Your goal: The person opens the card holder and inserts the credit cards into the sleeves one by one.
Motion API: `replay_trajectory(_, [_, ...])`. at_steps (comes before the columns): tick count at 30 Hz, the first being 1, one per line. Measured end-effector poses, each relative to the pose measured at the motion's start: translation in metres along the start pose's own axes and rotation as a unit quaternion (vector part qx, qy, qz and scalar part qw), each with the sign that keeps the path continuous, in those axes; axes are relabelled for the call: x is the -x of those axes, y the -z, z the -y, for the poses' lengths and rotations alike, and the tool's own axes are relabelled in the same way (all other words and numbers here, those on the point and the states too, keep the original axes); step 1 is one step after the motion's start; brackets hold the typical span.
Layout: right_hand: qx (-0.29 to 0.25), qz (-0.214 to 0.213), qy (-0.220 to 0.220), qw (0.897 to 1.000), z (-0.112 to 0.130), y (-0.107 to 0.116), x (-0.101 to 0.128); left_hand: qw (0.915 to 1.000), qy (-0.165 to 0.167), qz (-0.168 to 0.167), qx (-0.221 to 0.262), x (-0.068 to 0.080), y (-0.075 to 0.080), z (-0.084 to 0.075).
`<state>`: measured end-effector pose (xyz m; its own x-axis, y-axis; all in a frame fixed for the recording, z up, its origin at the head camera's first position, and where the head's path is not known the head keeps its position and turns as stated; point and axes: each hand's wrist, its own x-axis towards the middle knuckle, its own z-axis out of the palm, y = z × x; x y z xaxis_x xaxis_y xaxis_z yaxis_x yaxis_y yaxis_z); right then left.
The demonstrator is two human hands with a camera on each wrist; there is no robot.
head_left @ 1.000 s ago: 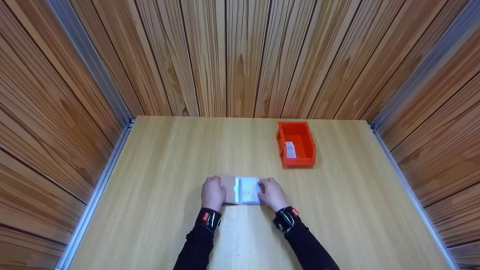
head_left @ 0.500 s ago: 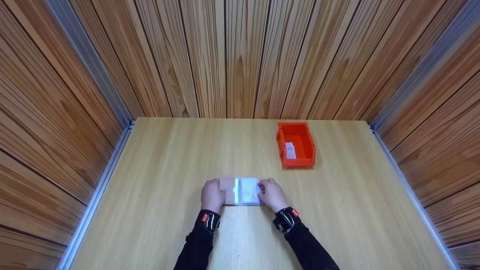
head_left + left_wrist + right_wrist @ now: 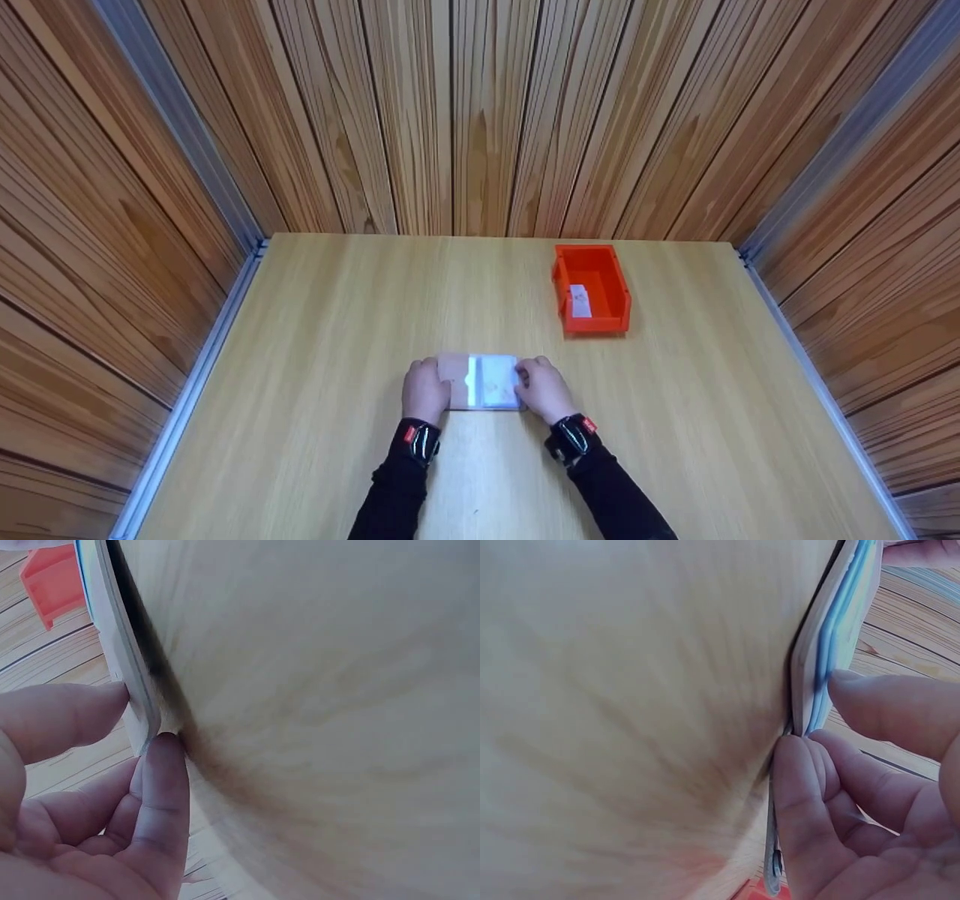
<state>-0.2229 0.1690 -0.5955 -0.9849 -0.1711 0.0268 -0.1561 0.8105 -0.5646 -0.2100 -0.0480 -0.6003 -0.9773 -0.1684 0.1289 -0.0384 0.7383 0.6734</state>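
Note:
A flat packet (image 3: 484,382), tan card on its left part and white and pale blue on its right, lies on the wooden table (image 3: 337,315) near the front middle. My left hand (image 3: 425,390) pinches its left edge, and the left wrist view shows thumb and fingers (image 3: 161,780) closing on the thin card edge (image 3: 120,660). My right hand (image 3: 546,388) pinches the right edge. In the right wrist view its fingers (image 3: 810,795) grip the layered blue and white edge (image 3: 832,637). Both wrists wear black bands over dark sleeves.
An orange bin (image 3: 592,324) stands on the table behind and to the right of my hands, with a small white item (image 3: 579,299) inside. The bin (image 3: 52,581) also shows in the left wrist view. Wood-panelled walls enclose the table on three sides, with metal rails along both sides.

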Motion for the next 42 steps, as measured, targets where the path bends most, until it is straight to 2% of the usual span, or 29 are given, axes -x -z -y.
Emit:
replay_trajectory(7, [0.002,0.014,-0.022,1.0,0.002,0.001,-0.001,0.9997,-0.008,-0.016,-0.018,0.0,-0.002,-0.002])
replay_trajectory(11, [-0.001,0.019,-0.027,0.999,0.002,0.001,-0.001,0.9997,0.001,-0.009,-0.022,0.0,-0.002,-0.004])
replay_trajectory(14, [-0.003,0.015,-0.02,1.0,0.002,0.001,0.001,0.9996,0.01,0.003,-0.025,0.0,-0.001,-0.004])
replay_trajectory(18, [0.001,-0.005,0.011,1.0,0.001,0.002,0.003,0.9992,0.003,0.004,-0.039,0.001,-0.001,-0.005])
replay_trajectory(22, [0.006,-0.01,0.015,1.0,0.005,0.004,0.001,0.9989,0.001,0.006,-0.048,0.001,0.0,-0.005])
replay_trajectory(25, [0.004,-0.008,0.006,1.0,0.008,0.005,-0.002,0.9989,0.01,0.015,-0.044,0.001,0.001,-0.007])
replay_trajectory(31, [0.011,-0.025,0.027,0.999,0.01,0.006,-0.009,0.9984,0.027,0.031,-0.039,0.0,0.001,-0.007])
replay_trajectory(42, [0.033,-0.021,0.055,0.998,0.012,0.007,-0.026,0.998,0.026,0.034,-0.045,-0.001,0.002,-0.007])
